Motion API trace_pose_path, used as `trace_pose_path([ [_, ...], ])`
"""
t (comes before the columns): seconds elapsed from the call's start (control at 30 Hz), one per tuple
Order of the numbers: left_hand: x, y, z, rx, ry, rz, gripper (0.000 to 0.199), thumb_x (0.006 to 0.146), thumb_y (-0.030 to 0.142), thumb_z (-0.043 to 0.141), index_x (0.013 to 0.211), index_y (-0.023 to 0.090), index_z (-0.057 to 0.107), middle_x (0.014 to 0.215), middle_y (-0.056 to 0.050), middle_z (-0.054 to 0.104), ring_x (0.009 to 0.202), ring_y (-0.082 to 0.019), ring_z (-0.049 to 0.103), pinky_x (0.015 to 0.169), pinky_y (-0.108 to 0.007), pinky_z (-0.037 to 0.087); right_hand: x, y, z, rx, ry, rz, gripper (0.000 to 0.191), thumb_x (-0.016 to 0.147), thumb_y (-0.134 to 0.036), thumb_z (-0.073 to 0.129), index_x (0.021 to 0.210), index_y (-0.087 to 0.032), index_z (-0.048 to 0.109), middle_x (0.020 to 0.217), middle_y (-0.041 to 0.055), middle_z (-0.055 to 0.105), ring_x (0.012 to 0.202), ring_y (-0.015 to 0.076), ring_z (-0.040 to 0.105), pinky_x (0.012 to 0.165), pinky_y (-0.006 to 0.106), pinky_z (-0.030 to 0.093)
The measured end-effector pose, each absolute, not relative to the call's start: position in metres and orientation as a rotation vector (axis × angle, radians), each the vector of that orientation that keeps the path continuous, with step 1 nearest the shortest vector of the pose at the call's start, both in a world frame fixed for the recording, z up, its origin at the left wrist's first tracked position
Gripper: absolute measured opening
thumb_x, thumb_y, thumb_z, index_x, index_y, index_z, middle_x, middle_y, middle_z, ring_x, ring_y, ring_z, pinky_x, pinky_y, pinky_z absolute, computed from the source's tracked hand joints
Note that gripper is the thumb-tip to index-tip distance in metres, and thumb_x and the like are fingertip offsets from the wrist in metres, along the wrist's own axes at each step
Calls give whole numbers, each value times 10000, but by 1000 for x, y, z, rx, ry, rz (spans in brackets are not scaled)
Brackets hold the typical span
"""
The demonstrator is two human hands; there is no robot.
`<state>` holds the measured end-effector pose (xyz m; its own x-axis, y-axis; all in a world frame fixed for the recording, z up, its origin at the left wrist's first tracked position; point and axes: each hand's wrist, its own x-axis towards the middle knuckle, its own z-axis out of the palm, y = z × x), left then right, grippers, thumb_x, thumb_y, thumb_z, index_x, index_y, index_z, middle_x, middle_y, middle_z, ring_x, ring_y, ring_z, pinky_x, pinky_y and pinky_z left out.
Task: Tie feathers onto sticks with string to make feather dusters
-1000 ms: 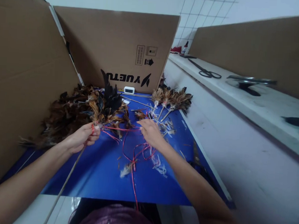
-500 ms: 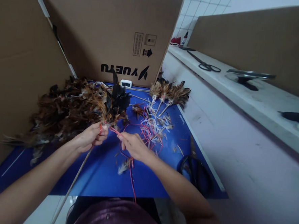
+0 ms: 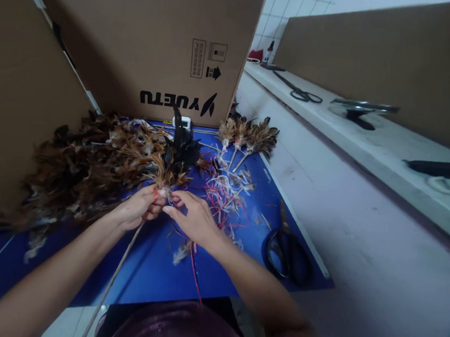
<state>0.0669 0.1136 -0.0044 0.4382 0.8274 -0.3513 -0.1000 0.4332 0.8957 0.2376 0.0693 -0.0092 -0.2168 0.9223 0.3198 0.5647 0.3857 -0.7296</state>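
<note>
My left hand is closed around the top of a thin stick, just below a bunch of brown and black feathers. A red band shows at its thumb. My right hand is beside the feather base, thumb and fingers apart, with fingertips at the bound quills; nothing is clearly gripped. Pink string hangs below it over the blue table's front edge. A large heap of brown feathers lies to the left.
Black-handled scissors lie at the table's right. Three small feather bundles stand behind tangled string scraps. A cardboard box walls the back. The white ledge at right holds another pair of scissors.
My right hand has opened its pinch on the pink string and moved to the feather base. My left hand keeps its hold. The whole view has shifted slightly.
</note>
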Motion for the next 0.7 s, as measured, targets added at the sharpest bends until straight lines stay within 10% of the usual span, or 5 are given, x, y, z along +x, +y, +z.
trace_pose_path([
  [0.4,66,117,-22,875,791,603,257,844,326,603,758,190,403,595,88,279,416,-16,165,353,-114,111,236,90,-45,-1254,-1396,1338,118,864,-228,453,862,-186,564,657,-27,588,472,73,502,486,194,405],
  [0.7,67,119,-26,860,821,600,277,820,354,629,768,186,415,597,89,278,418,-15,179,355,-112,116,238,87,-39,-1351,-1707,950,244,885,-287,478,715,-195,627,590,-34,509,555,97,430,583,223,327],
])
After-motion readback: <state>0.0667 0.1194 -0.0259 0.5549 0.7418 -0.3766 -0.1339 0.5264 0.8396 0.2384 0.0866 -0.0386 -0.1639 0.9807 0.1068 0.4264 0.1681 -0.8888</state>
